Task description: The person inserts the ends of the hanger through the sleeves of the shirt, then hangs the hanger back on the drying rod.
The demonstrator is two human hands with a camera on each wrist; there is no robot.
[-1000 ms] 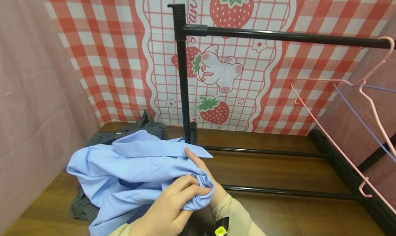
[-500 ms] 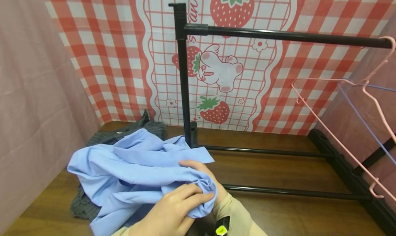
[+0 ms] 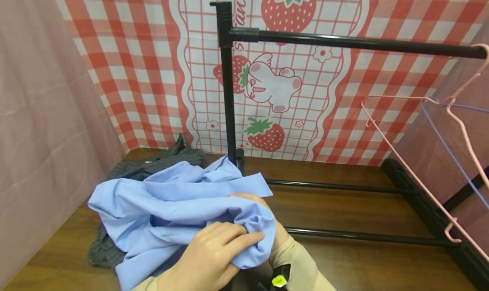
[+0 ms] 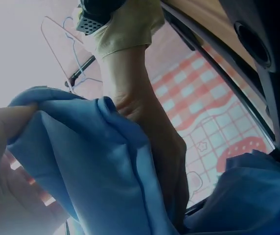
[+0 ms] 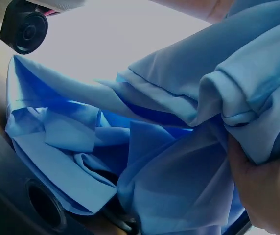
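Note:
A light blue shirt (image 3: pixel 183 210) lies in a loose heap, one part bunched into a roll. My left hand (image 3: pixel 210 253) grips the front of this roll, fingers bent over its edge; in the left wrist view the left thumb and fingers (image 4: pixel 8 147) pinch the blue cloth (image 4: pixel 101 161). My right hand (image 3: pixel 280 231) holds the roll from behind, largely covered by the fabric. In the right wrist view the right hand (image 5: pixel 267 191) sits under gathered cloth (image 5: pixel 238 103), its fingertips hidden. A flat blue flap sticks out above the hands.
Under the shirt lies a dark pinstriped garment (image 3: pixel 107 248) on the wooden table (image 3: pixel 344 261). A black clothes rack (image 3: pixel 228 91) stands right behind. A pink hanger (image 3: pixel 405 159) and a blue hanger (image 3: pixel 451 151) hang at right. A checked strawberry cloth (image 3: pixel 153 70) covers the back.
Both hands and the bunched roll have shifted slightly to the right. The roll has become fuller, and the right hand's raised finger has dropped behind the cloth.

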